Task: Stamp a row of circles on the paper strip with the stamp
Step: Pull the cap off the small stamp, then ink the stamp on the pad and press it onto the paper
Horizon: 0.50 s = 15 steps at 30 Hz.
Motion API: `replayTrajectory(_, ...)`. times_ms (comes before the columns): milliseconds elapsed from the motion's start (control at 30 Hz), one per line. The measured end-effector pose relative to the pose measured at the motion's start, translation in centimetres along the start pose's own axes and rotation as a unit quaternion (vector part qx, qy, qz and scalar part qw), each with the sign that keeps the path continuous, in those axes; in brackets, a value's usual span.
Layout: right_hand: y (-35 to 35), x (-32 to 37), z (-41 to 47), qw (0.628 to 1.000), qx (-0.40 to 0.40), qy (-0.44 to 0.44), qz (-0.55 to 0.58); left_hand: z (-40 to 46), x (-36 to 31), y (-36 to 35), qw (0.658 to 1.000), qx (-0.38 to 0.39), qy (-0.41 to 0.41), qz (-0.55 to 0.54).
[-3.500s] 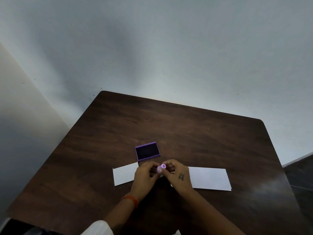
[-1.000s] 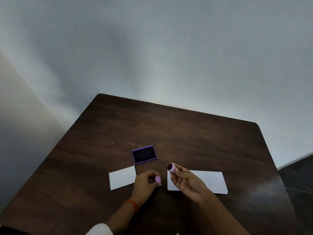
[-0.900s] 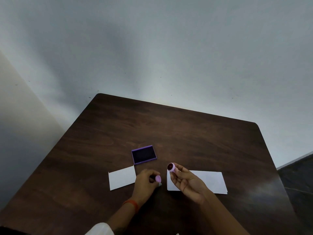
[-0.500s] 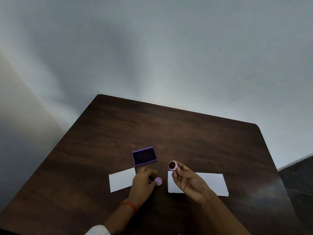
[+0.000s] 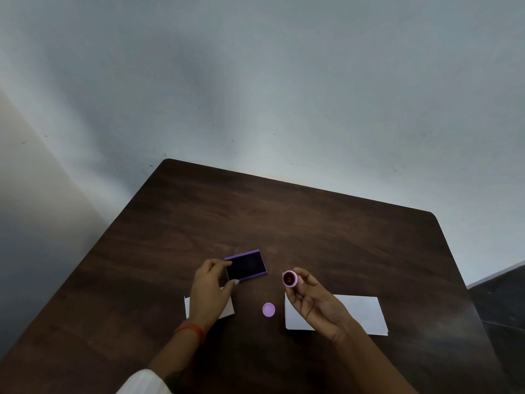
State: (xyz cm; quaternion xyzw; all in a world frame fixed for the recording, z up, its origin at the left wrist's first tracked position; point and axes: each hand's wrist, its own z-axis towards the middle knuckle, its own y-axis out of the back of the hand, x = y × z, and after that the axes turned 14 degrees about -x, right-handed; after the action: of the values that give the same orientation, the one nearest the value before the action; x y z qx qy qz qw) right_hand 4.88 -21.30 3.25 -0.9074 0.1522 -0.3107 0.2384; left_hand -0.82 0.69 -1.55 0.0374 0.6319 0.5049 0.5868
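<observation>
My right hand (image 5: 314, 304) pinches a small pink round stamp (image 5: 290, 278) above the table, its dark red face turned up toward me. The stamp's lilac cap (image 5: 268, 309) lies loose on the table between my hands. A purple ink pad (image 5: 246, 265) with a dark inked face sits open farther back; my left hand (image 5: 210, 290) grips its left edge between thumb and fingers. A white paper strip (image 5: 360, 314) lies under and to the right of my right hand. A smaller white paper piece (image 5: 228, 309) is mostly hidden under my left hand.
Everything rests on a dark brown wooden table (image 5: 312, 223) with rounded far corners, set against a pale wall (image 5: 255, 81). Dark floor (image 5: 500, 302) shows past the table's right edge.
My left hand set the lilac cap down on the table, then moved back and left to take the ink pad's edge. My right hand kept the stamp raised, face up.
</observation>
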Motion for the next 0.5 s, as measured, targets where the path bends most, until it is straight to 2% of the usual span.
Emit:
replayTrajectory(233, -0.8, -0.3, 0.4, 1.0, -0.016, 0.004, -0.004, 1.5, 1.6, -0.1, 0.995, 0.097, 0.017, 0.008)
replayTrajectory(500, -2.0, -1.0, 1.1, 0.995, -0.042, 0.059, -0.062, 2.6, 2.6, -0.4, 0.992, 0.128, 0.012, -0.007)
